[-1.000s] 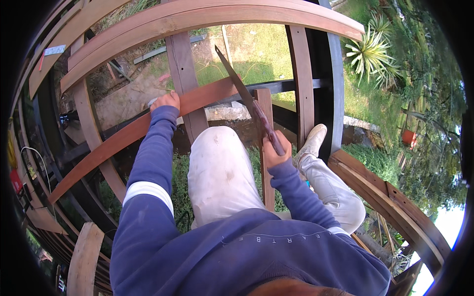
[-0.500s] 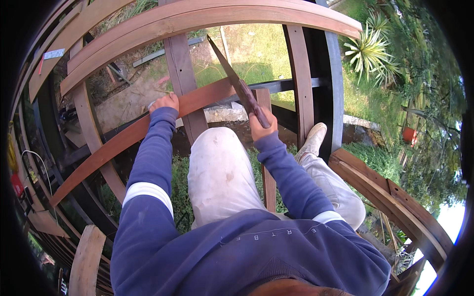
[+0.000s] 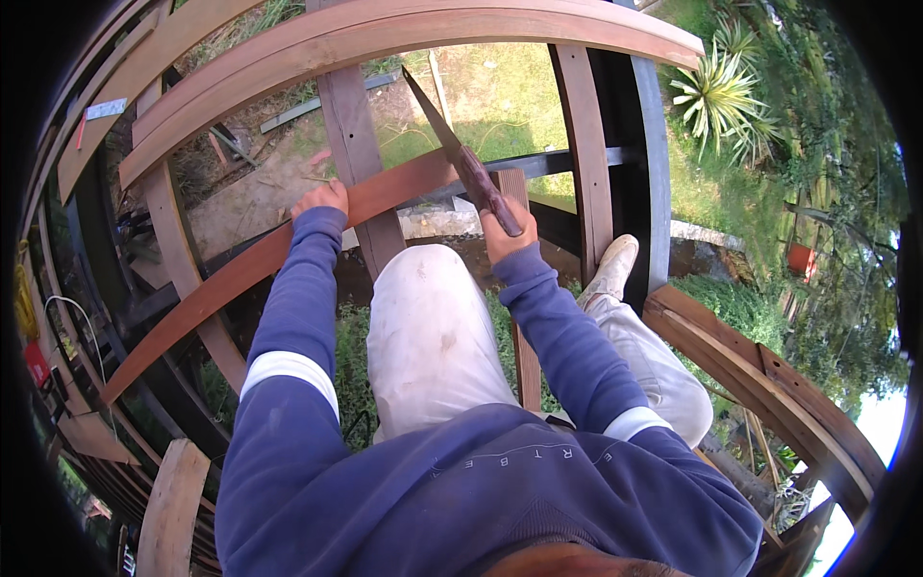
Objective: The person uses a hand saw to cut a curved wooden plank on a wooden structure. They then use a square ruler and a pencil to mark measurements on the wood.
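My right hand is wrapped round the dark handle of a handsaw, whose narrow blade points away and up to the left. The blade lies at the right end of a reddish-brown wooden board, which runs down to the left across the joists. With closed fingers, my left hand grips that board near a joist; its fingertips are partly hidden. Just right of the saw stands the end of another timber, partly behind my right hand.
A thick double beam crosses the far side. Dark steel beams and wooden joists frame open gaps above grass and soil. My right shoe rests at the joist on the right. A metal square lies on a board at far left.
The saw and my right hand have drawn very slightly back toward me and to the left. My left hand stays in place on the board.
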Action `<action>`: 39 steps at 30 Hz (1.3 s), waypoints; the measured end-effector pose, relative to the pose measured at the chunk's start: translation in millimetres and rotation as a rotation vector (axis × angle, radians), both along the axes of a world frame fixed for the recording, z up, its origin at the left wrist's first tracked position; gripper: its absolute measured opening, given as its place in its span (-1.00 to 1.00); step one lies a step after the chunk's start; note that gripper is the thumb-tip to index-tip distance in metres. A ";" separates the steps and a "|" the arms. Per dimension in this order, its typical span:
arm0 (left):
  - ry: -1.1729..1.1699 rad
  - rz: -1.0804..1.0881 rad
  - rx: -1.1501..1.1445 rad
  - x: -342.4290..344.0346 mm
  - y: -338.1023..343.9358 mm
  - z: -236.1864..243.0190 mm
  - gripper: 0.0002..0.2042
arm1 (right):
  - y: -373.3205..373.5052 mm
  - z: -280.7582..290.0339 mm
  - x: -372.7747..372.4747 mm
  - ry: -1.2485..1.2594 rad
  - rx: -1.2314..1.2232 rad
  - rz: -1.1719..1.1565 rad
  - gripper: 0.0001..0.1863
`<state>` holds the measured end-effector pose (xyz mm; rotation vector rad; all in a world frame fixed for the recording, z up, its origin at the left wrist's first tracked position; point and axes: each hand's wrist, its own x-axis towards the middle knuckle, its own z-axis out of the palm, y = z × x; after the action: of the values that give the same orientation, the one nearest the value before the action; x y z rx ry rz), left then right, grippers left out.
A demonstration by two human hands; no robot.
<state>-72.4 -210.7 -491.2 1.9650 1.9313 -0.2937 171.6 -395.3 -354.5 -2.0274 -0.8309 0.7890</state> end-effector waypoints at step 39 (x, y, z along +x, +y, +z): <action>-0.149 -0.080 0.078 -13.2 -4.4 2.5 -0.69 | -47.2 108.6 -12.2 -0.027 -0.415 -0.009 -0.90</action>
<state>-85.6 -215.1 -488.7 2.0542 1.7991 -0.0913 159.4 -442.6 -245.9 -2.4064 -0.7140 0.9950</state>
